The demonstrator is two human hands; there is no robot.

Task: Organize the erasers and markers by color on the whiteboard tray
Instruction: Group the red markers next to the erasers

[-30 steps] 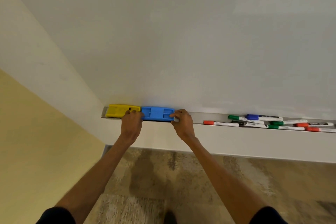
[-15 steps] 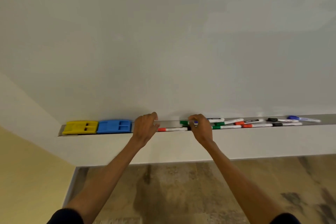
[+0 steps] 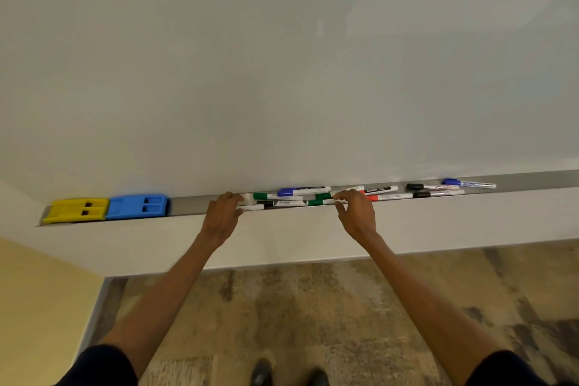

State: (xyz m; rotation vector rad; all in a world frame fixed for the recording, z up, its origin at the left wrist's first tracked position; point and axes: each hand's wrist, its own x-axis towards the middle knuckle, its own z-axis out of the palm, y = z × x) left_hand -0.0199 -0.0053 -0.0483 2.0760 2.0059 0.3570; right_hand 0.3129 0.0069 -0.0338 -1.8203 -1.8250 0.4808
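A yellow eraser (image 3: 75, 210) and a blue eraser (image 3: 138, 206) lie side by side at the left end of the grey whiteboard tray (image 3: 188, 205). Further right, several markers lie in a loose pile: green-capped (image 3: 272, 196), blue-capped (image 3: 300, 190), red-capped (image 3: 383, 197), black-capped (image 3: 416, 186), and another blue one (image 3: 466, 183) farthest right. My left hand (image 3: 224, 211) curls over the pile's left end, fingers and thumb around a white marker barrel (image 3: 250, 207) whose cap is hidden. My right hand (image 3: 354, 210) pinches a green marker (image 3: 322, 201) mid-pile.
The whiteboard (image 3: 282, 72) rises behind the tray, and a white ledge face (image 3: 282, 235) drops below it. A yellow wall (image 3: 31, 307) stands at the left. My shoes (image 3: 260, 373) show on the mottled floor (image 3: 313, 307) below.
Both hands left the blue eraser and moved right to the marker pile. The erasers stay together at the tray's left end. The view has shifted right.
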